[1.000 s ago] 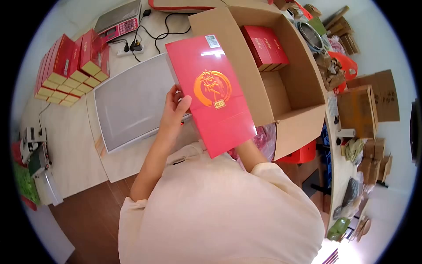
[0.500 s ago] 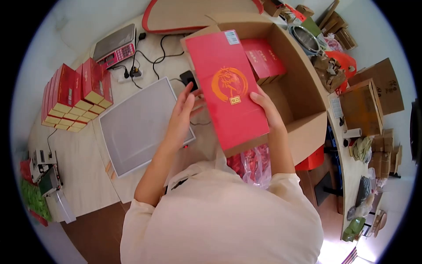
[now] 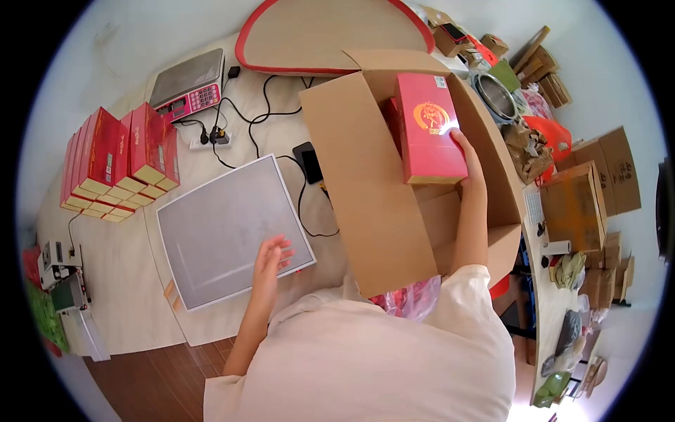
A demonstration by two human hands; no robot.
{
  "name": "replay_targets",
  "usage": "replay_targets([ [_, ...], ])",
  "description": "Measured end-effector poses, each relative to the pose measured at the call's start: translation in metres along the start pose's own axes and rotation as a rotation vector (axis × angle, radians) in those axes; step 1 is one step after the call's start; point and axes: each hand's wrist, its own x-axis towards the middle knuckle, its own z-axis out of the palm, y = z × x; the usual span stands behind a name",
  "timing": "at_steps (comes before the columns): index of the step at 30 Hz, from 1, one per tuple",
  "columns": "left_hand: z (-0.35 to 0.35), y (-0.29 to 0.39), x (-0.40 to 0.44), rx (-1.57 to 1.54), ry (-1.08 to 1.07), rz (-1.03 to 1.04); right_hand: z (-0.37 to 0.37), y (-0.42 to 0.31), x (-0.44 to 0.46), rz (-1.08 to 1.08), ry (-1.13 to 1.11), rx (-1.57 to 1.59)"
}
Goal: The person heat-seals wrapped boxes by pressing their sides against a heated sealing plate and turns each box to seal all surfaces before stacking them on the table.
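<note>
My right hand [image 3: 470, 156] grips the right side of a red gift box [image 3: 427, 133] that carries a gold round emblem and a small white label. The gift box is tilted inside the large open cardboard carton [image 3: 365, 190], over another red box [image 3: 391, 119] that is mostly hidden. With nothing in it, my left hand [image 3: 272, 259] hovers above the grey flat panel [image 3: 232, 225], its fingers loosely bent and apart.
Stacked red gift boxes [image 3: 119, 155] stand at the left. Behind the panel are a weighing scale [image 3: 190, 77], a power strip [image 3: 211, 141] with black cables, and a phone [image 3: 307, 162]. Pink plastic bags [image 3: 411, 299] lie below the carton. A side table at right holds brown boxes [image 3: 573, 204].
My right hand has carried the gift box right, into the carton. My left hand has come off the box and moved down-left over the panel. The carton's near left flap now lies outward.
</note>
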Motion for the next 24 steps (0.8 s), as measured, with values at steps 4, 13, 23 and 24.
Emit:
replay_targets([
  [4,-0.011,-0.01,-0.005,-0.028,0.073,-0.072,-0.002,-0.002,0.042,0.046,-0.039,-0.039],
  [13,-0.017,-0.015,0.019,-0.02,0.098,-0.112,0.007,0.024,0.094,-0.384,-0.233,-0.862],
  [23,-0.011,0.002,0.033,0.044,0.098,-0.104,0.037,0.197,0.162,-0.877,0.292,-1.618],
  [24,-0.015,0.002,0.029,0.044,0.115,-0.1,0.038,0.197,0.156,-0.779,0.32,-1.582],
])
